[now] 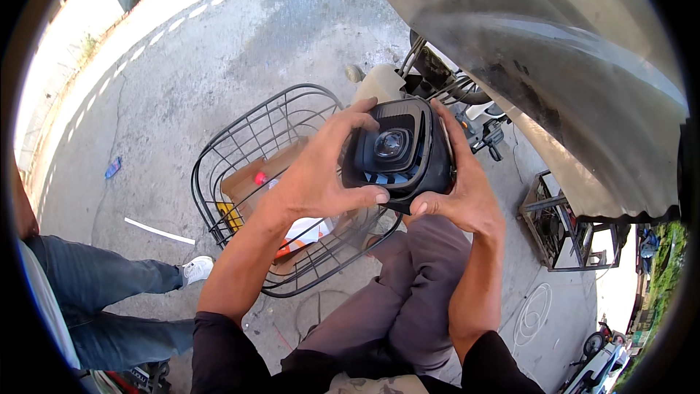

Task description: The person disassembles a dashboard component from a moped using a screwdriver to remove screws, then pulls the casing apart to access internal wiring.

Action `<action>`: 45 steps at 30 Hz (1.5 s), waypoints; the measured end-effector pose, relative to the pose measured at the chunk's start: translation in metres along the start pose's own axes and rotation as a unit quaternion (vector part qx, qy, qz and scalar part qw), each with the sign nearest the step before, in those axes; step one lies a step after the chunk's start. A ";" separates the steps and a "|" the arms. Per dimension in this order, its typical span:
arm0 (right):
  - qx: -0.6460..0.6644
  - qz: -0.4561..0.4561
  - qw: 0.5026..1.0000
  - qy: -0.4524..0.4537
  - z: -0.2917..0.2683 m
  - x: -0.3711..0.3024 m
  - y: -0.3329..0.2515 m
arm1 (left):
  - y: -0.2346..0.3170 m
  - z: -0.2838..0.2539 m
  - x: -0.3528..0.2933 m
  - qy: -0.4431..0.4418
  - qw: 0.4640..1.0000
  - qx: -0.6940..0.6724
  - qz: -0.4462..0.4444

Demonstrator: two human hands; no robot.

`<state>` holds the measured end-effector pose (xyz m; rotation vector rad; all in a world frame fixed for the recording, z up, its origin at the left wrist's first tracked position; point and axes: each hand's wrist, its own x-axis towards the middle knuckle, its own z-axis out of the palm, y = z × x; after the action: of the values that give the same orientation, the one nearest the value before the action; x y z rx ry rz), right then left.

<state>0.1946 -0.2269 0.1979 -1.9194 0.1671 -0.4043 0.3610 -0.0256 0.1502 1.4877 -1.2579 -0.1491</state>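
Observation:
Between my two hands is a black headlight unit [392,144] with a round clear lens, facing up toward me. My left hand [324,168] grips its left side, the thumb along the lower edge and the fingers at the upper left. My right hand [470,190] closes on the right side, thumb at the lower right corner and fingers up the far edge. What lies behind the headlight is hidden. Just below and left of it is a black wire basket [248,120]. Inside the basket are a cardboard box [237,181], a red round item [260,178] and an orange-and-white packet [297,237].
A person in jeans [124,270] stands at the left. Past the headlight are cables [459,87] and vehicle parts under a grey plastic sheet [554,51]. A metal frame [547,219] and a coil of white hose [534,314] lie on the right.

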 end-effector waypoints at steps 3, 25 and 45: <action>-0.049 -0.003 0.999 -0.017 0.000 0.000 -0.004 | -0.008 0.003 0.000 -0.001 1.000 -0.014 0.004; 0.165 0.062 0.983 0.060 0.002 0.006 0.013 | -0.026 0.006 0.009 0.134 0.945 -0.247 -0.167; 0.162 0.062 0.981 0.086 0.008 0.010 0.018 | -0.016 -0.002 0.018 0.171 0.889 -0.379 -0.193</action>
<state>0.2084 -0.2302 0.1808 -1.5442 0.3133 -0.4827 0.3791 -0.0409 0.1478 0.9861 -0.4958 -0.5514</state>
